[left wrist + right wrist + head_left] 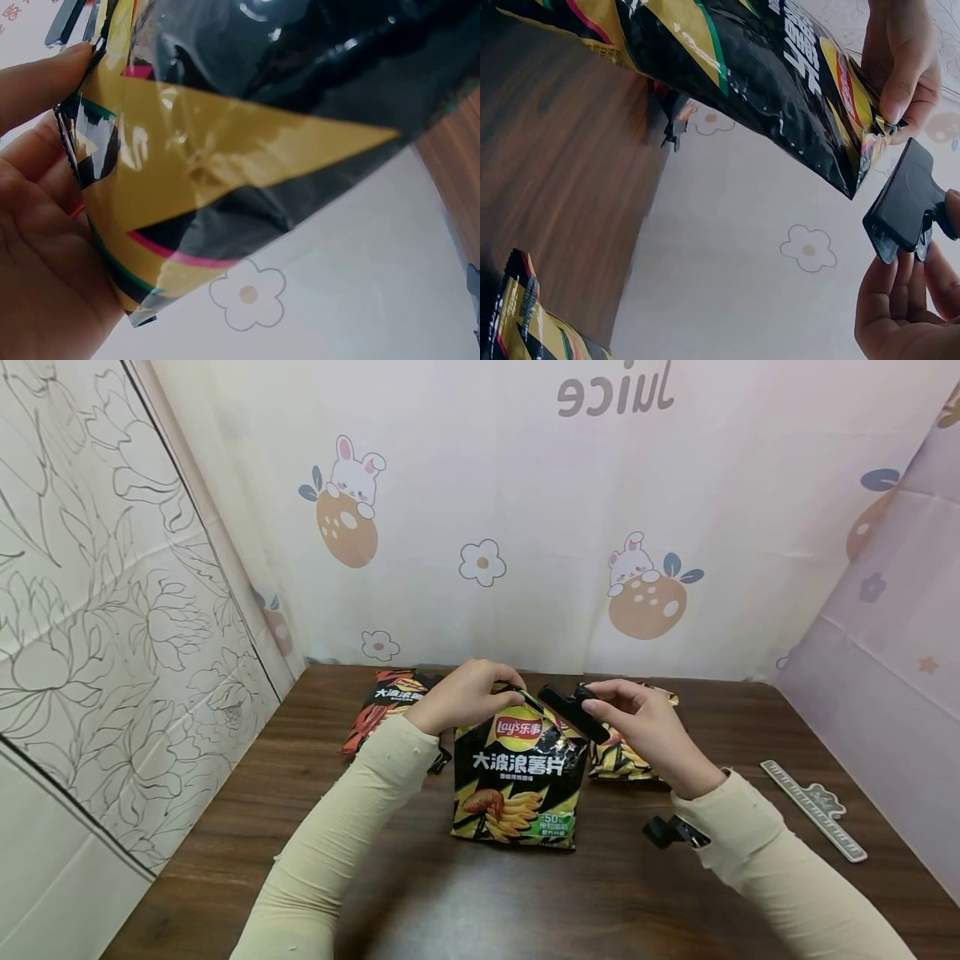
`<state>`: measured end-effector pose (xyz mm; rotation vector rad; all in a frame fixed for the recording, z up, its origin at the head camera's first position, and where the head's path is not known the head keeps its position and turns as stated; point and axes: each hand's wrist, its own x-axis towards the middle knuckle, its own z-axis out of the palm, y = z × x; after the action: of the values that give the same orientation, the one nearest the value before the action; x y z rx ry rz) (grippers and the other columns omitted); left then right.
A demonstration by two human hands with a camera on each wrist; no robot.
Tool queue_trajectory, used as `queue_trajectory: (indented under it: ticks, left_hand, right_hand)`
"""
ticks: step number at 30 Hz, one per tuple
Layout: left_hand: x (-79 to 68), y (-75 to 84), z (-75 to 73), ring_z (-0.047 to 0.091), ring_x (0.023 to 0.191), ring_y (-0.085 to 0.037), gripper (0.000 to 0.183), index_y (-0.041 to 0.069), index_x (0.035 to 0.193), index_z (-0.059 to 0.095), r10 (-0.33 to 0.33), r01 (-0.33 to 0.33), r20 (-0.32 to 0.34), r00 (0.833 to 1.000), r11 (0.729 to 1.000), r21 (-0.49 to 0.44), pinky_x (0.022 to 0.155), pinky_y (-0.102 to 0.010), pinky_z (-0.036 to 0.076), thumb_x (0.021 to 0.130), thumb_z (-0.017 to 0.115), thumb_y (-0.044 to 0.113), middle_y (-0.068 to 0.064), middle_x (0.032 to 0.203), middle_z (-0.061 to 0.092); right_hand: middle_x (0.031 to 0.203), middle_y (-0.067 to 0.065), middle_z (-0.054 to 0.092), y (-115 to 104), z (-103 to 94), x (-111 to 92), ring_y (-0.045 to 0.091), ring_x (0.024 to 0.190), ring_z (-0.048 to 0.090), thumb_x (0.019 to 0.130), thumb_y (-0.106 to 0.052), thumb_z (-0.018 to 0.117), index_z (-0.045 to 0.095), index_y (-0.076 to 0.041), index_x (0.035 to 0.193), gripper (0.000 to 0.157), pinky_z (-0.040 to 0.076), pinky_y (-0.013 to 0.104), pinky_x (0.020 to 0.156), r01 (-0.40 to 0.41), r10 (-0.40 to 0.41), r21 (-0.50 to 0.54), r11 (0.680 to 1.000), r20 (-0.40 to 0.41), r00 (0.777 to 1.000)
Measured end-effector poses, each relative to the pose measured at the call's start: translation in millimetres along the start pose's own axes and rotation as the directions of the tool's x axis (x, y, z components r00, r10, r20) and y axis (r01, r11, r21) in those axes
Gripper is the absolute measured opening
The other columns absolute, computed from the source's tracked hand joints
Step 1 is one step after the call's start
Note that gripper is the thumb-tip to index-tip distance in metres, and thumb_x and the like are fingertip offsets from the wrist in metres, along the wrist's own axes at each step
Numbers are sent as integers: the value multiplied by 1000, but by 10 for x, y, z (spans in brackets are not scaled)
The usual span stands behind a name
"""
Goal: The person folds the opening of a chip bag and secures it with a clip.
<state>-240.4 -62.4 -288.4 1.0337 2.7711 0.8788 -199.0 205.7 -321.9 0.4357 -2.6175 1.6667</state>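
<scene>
A black and yellow Lay's chip bag [517,777] stands upright in the middle of the table. My left hand [468,693] pinches its gathered top edge between thumb and fingers; the left wrist view shows the thumb [71,71] on the folded rim. In my right hand [641,718] is a black bag clip [573,712], gripped by its handle between thumb and fingers. In the right wrist view the long jaw of the clip [904,199] hangs just beside the top of the bag [780,97], close to the left hand's fingers.
Behind to the left lies a red and black chip bag [386,706]. A yellow and black bag [622,760] lies behind to the right. Near the right edge of the brown wooden table [247,827] lies a pale ruler-like piece [813,810]. A patterned curtain [487,618] closes off the back.
</scene>
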Motion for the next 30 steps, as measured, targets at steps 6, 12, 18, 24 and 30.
queue_trajectory:
  ticks: [6,12,18,24,30]
  left_hand:
    - [5,0,3,44,48,-8,20,15,112,71,-1,1,-1,1000,1000,11,63,-26,43,99,60,25,1,101,72]
    - [4,11,-1,43,47,-8,19,15,111,72,-4,4,-2,1000,1000,8,61,-26,43,99,60,25,1,100,72]
    - [9,11,1,45,48,-8,19,15,110,72,-5,5,-4,1000,1000,4,61,-25,43,99,60,25,2,100,72]
    - [10,15,1,48,53,-8,19,15,110,72,2,-1,-10,1000,1000,10,65,-26,44,98,61,24,1,102,72]
    - [7,25,2,46,52,-8,19,15,110,72,-4,4,-8,1000,1000,11,64,-26,43,98,61,24,1,102,72]
  right_hand:
    - [102,-10,61,32,52,5,7,86,58,96,-33,63,59,-5,127,42,55,31,61,24,-24,-9,1000,-26,999]
    - [105,-12,60,42,75,12,6,86,58,97,-31,63,59,-3,126,41,55,30,60,35,-34,23,999,-32,999]
    - [108,-13,60,36,88,25,5,88,59,96,-30,64,59,-2,124,40,55,30,58,39,-38,55,998,-25,999]
    - [104,-11,62,22,86,31,6,89,60,95,-31,65,60,-4,123,39,55,31,57,31,-30,75,997,-21,999]
    - [102,-10,63,4,90,32,8,89,61,94,-30,67,62,-5,122,38,55,31,58,27,-25,104,994,-23,999]
